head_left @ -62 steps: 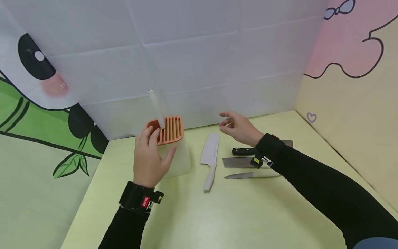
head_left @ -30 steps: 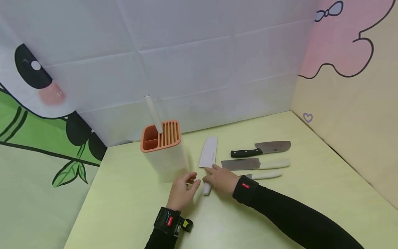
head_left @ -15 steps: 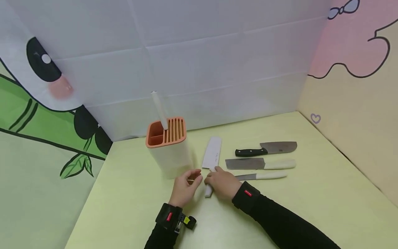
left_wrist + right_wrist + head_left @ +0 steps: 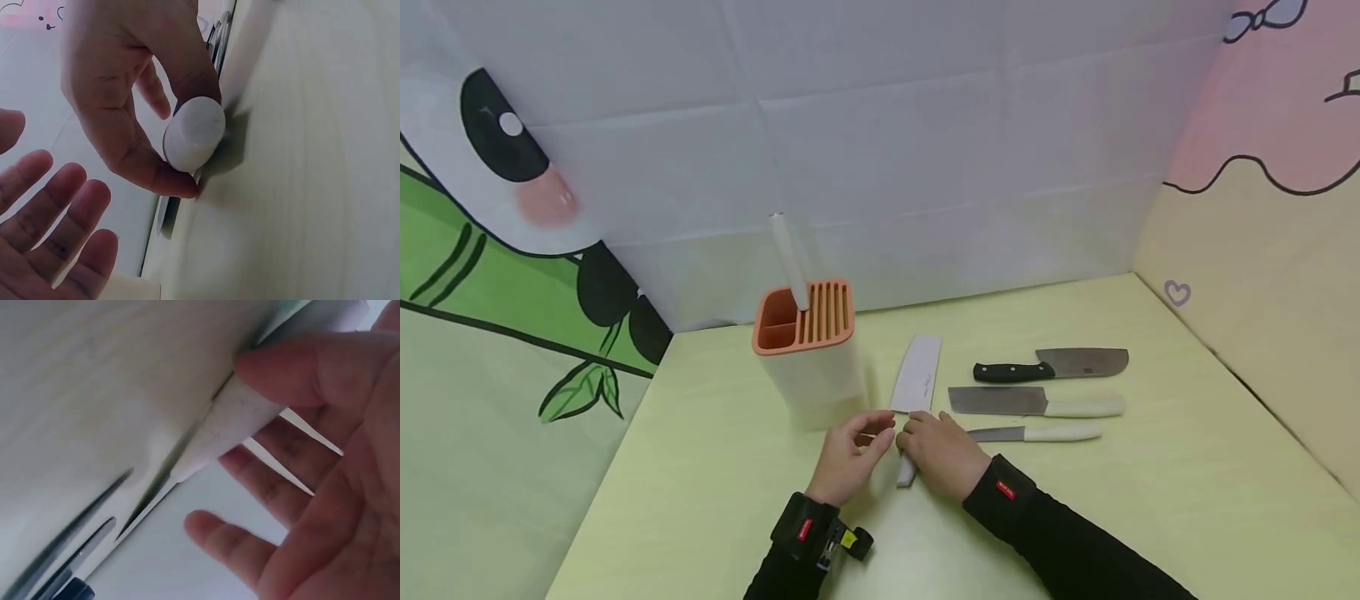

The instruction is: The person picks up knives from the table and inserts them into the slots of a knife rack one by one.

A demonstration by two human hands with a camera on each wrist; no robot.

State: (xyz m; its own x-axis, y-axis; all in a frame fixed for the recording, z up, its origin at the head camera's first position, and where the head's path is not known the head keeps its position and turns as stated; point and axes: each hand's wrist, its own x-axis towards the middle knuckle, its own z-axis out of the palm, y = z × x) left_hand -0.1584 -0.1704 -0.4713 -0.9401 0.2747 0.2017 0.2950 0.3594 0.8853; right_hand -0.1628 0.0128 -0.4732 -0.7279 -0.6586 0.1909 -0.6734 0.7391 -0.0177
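In the head view, a cleaver with a pale handle lies with its blade toward the back wall. My right hand grips the handle from the right, thumb and fingers to either side of it. The left wrist view shows the butt of that handle pinched between right thumb and fingers. Close by on its left, my left hand holds nothing, its fingers loosely bent. Behind it stands a white knife block with an orange slotted top; one knife's white handle sticks up from a slot.
Right of the cleaver lie a black-handled knife, a square-bladed knife with a pale handle and a slim pointed knife, partly behind my right hand. A printed wall sheet borders the table at the back.
My left hand has come away from the block, down and right to the cleaver's handle. My right hand has dropped from above the table onto that handle and holds it.
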